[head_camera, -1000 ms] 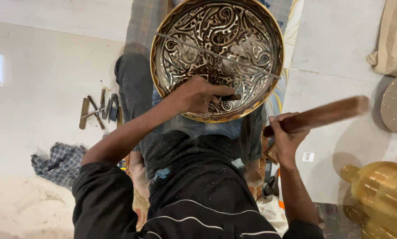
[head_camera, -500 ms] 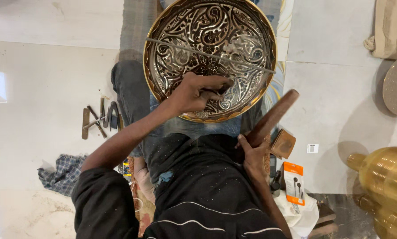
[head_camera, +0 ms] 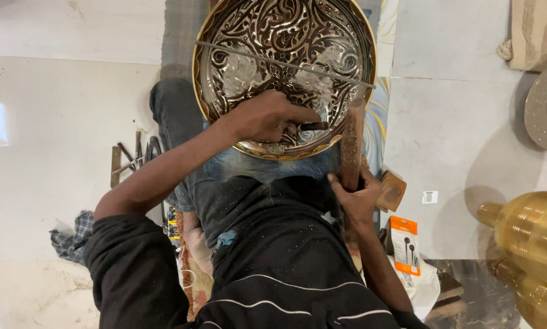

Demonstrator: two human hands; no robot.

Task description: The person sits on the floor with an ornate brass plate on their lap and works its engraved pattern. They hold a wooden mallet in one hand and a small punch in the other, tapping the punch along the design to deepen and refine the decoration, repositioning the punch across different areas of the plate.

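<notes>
Engraved round brass tray (head_camera: 284, 61), dark in its recesses and bright along its scrolling floral relief, is propped on the seated person's lap and tilted toward the camera, its gilt rim resting against the blue-clad knees. A thin straight metal rod (head_camera: 285, 63) is seen lying across its face from the left rim to the right.

The left hand (head_camera: 267, 116) is closed around a short dark steel punch (head_camera: 313, 126), whose tip is set against the lower part of the pattern, just right of centre. The right hand (head_camera: 354, 195) is clamped on the handle of a long reddish-brown wooden mallet (head_camera: 351, 143), which is held upright beside the tray's lower right rim, close to the punch but apart from it. The two hands are kept apart, one on each tool.

The step in hand is judged to be chasing of the relief: the punch is placed and the mallet is raised between blows. A short, square strike on the punch head seems called for, with the tip kept steady in the groove so that the line is not marred.

On the pale stone floor to the left, a cluster of dark metal hand tools (head_camera: 133, 159) is laid out near a checked cloth (head_camera: 72, 237). To the right, an orange-and-white packet (head_camera: 404, 240) and a large golden brass vessel (head_camera: 529, 240) are seen.
</notes>
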